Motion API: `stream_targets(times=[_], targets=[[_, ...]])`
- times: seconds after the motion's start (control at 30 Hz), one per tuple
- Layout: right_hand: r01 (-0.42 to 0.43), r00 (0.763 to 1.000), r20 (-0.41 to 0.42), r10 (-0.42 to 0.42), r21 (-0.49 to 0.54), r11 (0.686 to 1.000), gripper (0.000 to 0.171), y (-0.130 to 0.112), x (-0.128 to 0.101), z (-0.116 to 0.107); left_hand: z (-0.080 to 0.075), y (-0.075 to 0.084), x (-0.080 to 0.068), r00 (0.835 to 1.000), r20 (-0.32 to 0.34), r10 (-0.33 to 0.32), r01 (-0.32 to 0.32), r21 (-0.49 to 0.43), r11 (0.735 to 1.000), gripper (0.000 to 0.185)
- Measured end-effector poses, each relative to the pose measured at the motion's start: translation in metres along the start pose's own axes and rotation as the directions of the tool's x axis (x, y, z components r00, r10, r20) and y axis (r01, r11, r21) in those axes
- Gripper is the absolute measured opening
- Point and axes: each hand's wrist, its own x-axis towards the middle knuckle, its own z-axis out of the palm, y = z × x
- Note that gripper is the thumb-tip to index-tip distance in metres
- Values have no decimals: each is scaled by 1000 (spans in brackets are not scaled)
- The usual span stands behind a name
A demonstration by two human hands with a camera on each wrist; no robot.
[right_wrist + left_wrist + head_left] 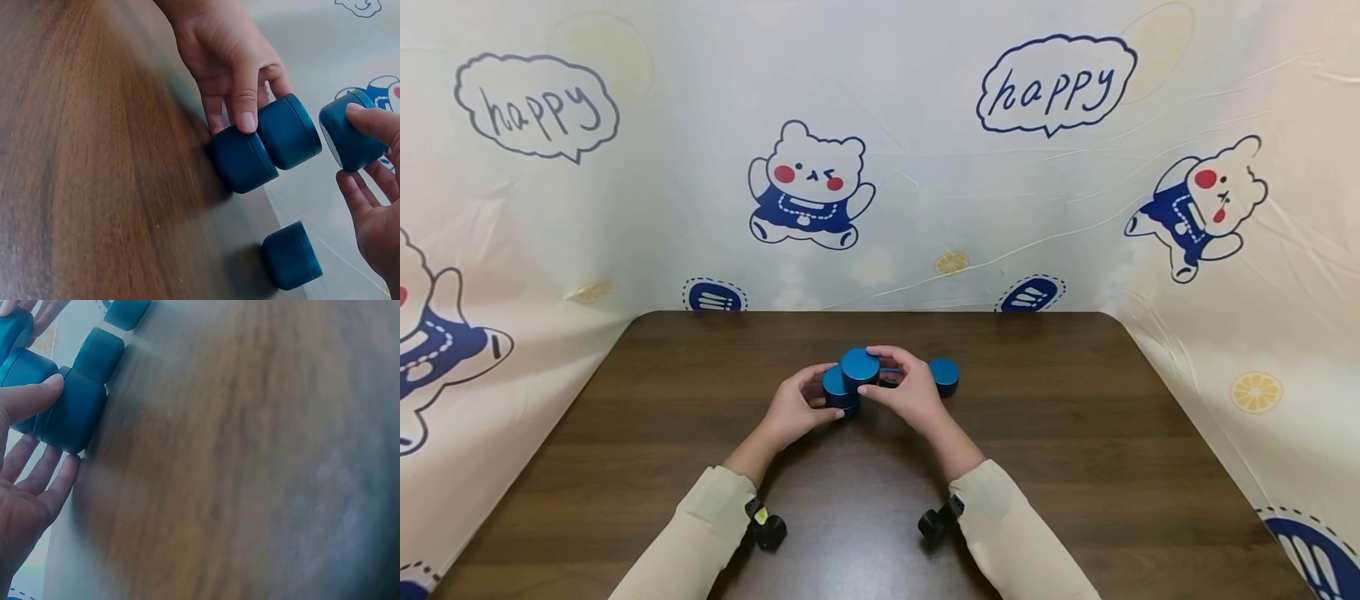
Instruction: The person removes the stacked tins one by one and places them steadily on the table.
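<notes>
My left hand (793, 410) grips a stack of two round blue tins with thumb on the near side and fingers round the far side. The upper tin (291, 132) sits on the lower tin (242, 161), which stands on the table. My right hand (917, 402) pinches a third blue tin (860, 367) between thumb and fingers. In the right wrist view a gap shows between this held tin (350, 136) and the stack, and its pale underside edge faces the stack.
One more blue tin (944, 377) stands on the brown wooden table (1037, 467) to the right. Another tin (891, 376) is mostly hidden behind my right hand. A printed cloth (925, 192) hangs round the table's back and sides. Small black cameras (769, 532) are strapped at both wrists.
</notes>
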Motion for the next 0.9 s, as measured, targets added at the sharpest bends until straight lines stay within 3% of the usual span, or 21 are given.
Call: stream_targets(times=[0.27,0.9], targets=[[-38,999,-34,38,-17,999,51,0,-3,-5,0,-2,0,1000,-2,-1,1,4,1000,67],[-25,997,-77,25,-5,1000,50,-2,-13,-15,0,-2,1,1000,-1,3,-3,1,1000,68]])
